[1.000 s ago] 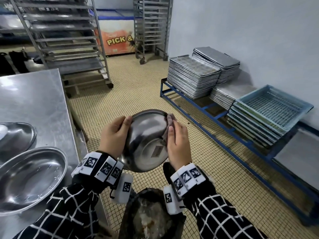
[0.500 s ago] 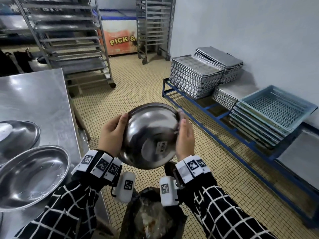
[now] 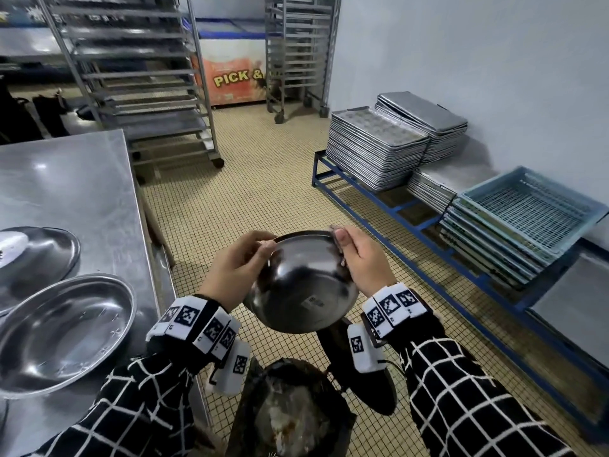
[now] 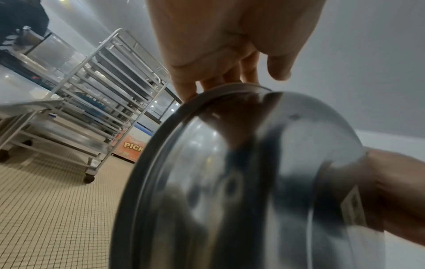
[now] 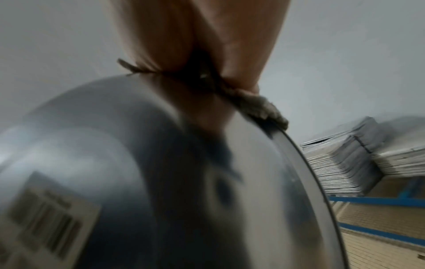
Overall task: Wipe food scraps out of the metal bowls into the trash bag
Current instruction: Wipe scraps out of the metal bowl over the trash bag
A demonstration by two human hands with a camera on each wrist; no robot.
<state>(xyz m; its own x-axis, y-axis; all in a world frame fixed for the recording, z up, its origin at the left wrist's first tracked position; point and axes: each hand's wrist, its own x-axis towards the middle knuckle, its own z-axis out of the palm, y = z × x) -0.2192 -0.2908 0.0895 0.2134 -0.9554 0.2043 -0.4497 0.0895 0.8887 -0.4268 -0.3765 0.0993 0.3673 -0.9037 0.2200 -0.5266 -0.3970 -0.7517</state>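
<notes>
I hold a metal bowl (image 3: 303, 285) tipped with its opening away from me, its underside and barcode sticker facing the head camera. My left hand (image 3: 237, 262) grips the bowl's left rim (image 4: 161, 138), fingers curled over the edge. My right hand (image 3: 359, 258) pinches a grey-brown cloth (image 5: 262, 107) against the right rim, thumb on the outside. The bowl (image 5: 138, 182) hangs above a black trash bag (image 3: 290, 410) with pale food scraps in it. The bowl's inside is hidden.
A steel table (image 3: 75, 192) at my left carries two more metal bowls (image 3: 62, 331) (image 3: 43, 255). A low blue rack (image 3: 395, 206) with stacked baking trays (image 3: 375, 150) and blue crates (image 3: 530, 209) lines the right wall. Wheeled tray racks (image 3: 138, 77) stand behind on the tiled floor.
The bowl has tilted so its opening faces further away from me. My right hand with the cloth has shifted up along the right rim toward the top.
</notes>
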